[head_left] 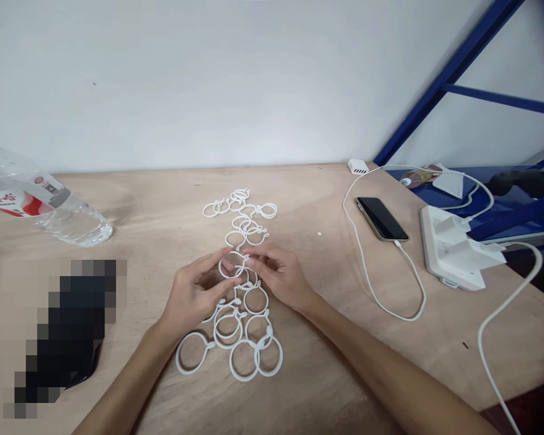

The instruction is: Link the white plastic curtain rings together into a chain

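A white plastic curtain ring [220, 269] with a small eyelet tab is held up between both hands, above the middle of a pile. My left hand [193, 293] grips its rim from the left, thumb and fingers closed around it. From the right, my right hand [283, 275] pinches the ring near its eyelet tab; the fingertips partly hide that spot. Several more white curtain rings [245, 300] lie on the wooden table [326, 374], many overlapping, in a band running from near my forearms towards the wall. Some rings are partly covered by my left hand.
On the left lies a clear water bottle [72, 211], with a blurred-out dark object [68, 338] nearer me. A phone [381, 219] on a white cable [367, 287] rests at right. Beyond it are a white power strip [453, 260], a small white charger [358, 167] and a blue metal frame [439, 90].
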A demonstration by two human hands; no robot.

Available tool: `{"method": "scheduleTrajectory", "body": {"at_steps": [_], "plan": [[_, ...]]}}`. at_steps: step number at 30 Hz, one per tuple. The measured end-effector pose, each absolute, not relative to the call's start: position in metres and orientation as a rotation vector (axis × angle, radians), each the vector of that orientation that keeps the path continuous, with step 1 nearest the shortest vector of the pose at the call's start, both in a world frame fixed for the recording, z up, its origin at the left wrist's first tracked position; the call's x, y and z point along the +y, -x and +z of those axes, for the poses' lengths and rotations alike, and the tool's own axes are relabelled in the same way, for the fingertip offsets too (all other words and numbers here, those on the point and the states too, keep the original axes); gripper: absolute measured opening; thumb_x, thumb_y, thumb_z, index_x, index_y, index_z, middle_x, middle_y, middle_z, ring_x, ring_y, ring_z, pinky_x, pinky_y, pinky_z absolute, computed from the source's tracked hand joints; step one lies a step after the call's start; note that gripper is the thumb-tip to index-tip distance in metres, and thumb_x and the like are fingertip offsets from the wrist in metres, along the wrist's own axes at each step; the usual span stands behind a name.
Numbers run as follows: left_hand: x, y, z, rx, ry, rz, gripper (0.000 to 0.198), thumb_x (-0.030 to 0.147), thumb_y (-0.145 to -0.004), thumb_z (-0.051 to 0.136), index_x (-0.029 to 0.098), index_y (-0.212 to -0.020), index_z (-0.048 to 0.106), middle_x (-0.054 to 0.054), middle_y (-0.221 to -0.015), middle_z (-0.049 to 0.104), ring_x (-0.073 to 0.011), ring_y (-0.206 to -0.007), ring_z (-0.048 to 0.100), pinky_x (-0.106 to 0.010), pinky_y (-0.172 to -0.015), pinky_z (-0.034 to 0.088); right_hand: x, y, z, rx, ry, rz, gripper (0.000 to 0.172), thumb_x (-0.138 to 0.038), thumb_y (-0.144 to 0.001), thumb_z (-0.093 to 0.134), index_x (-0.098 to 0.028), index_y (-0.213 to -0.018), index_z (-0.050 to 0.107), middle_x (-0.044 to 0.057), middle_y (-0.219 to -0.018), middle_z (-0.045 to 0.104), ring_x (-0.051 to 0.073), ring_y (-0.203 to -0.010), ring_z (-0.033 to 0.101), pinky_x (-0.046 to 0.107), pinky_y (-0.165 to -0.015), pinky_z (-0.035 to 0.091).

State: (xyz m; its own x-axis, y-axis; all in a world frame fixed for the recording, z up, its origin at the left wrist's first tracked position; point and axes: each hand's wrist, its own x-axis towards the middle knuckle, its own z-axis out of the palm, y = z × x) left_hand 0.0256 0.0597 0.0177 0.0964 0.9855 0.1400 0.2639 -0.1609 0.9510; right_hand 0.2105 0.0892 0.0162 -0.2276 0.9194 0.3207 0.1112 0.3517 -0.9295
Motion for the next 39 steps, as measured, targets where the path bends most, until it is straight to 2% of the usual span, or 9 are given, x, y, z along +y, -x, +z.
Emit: {"method": "scheduleTrajectory", "body": {"at_steps": [5,10,12,15,20,32,39], "plan": [[0.0594,-0.0283,0.0223,1.263,-1.433,1.118,0.055,0.036,-0.067,0.078,0.015,-0.116,0.065,-0.004,-0.087,0.07,-0.0178,-0.075,0.068,-0.029,-0.07,0.058,0.0889,-0.2107,0.0159,-1.624,0.961,1.009,0.011,-0.025,-0.082,0.065,-0.021,-0.088,0.073,0.001,-0.079,0.068,0.012,-0.07,0.058,0.025,-0.064,0.046],[0.0592,-0.0295,0.0236,1.268,-1.395,1.115,0.059,0.035,-0.064,0.08,0.013,-0.116,0.065,-0.012,-0.112,0.071,-0.0273,-0.1,0.068,-0.041,-0.092,0.055,0.0888,-0.2105,0.0146,-1.57,0.951,1.048,0.011,-0.025,-0.081,0.067,-0.021,-0.086,0.075,0.004,-0.08,0.07,0.014,-0.072,0.061,0.027,-0.067,0.048],[0.0589,-0.0295,0.0234,1.263,-1.385,1.112,0.06,0.035,-0.064,0.08,0.012,-0.118,0.064,-0.013,-0.115,0.069,-0.0288,-0.103,0.067,-0.043,-0.094,0.053,0.089,-0.2105,0.0148,-1.561,0.942,1.056,0.01,-0.025,-0.08,0.067,-0.021,-0.085,0.076,0.004,-0.079,0.071,0.014,-0.072,0.061,0.028,-0.067,0.048],[0.0582,-0.0291,0.0226,1.265,-1.389,1.113,0.06,0.035,-0.065,0.079,0.012,-0.119,0.063,-0.013,-0.115,0.07,-0.0292,-0.101,0.068,-0.044,-0.092,0.055,0.0892,-0.2107,0.016,-1.559,0.925,1.066,0.01,-0.022,-0.08,0.067,-0.022,-0.085,0.076,0.003,-0.079,0.072,0.014,-0.072,0.062,0.027,-0.067,0.049],[0.0571,-0.0286,0.0218,1.292,-1.406,1.081,0.058,0.036,-0.068,0.077,0.012,-0.119,0.063,-0.013,-0.112,0.071,-0.0297,-0.095,0.07,-0.04,-0.078,0.06,0.0892,-0.2117,0.0167,-1.558,0.913,1.084,0.01,-0.021,-0.08,0.068,-0.023,-0.085,0.077,0.002,-0.079,0.073,0.014,-0.073,0.065,0.026,-0.068,0.05],[0.0575,-0.0298,0.0224,1.3,-1.383,1.085,0.056,0.038,-0.066,0.077,0.012,-0.114,0.066,-0.012,-0.103,0.074,-0.0273,-0.084,0.071,-0.037,-0.07,0.061,0.0886,-0.2117,0.0171,-1.589,0.983,1.056,0.01,-0.024,-0.079,0.068,-0.021,-0.082,0.077,0.002,-0.075,0.072,0.014,-0.067,0.063,0.026,-0.064,0.049],[0.0588,-0.027,0.0182,1.33,-1.553,1.098,0.055,0.038,-0.071,0.074,0.015,-0.12,0.062,-0.011,-0.116,0.069,-0.0287,-0.103,0.066,-0.045,-0.093,0.053,0.0875,-0.2108,0.0184,-1.581,0.975,1.073,0.012,-0.026,-0.08,0.066,-0.021,-0.085,0.076,0.003,-0.08,0.073,0.015,-0.07,0.064,0.027,-0.065,0.05]]}}
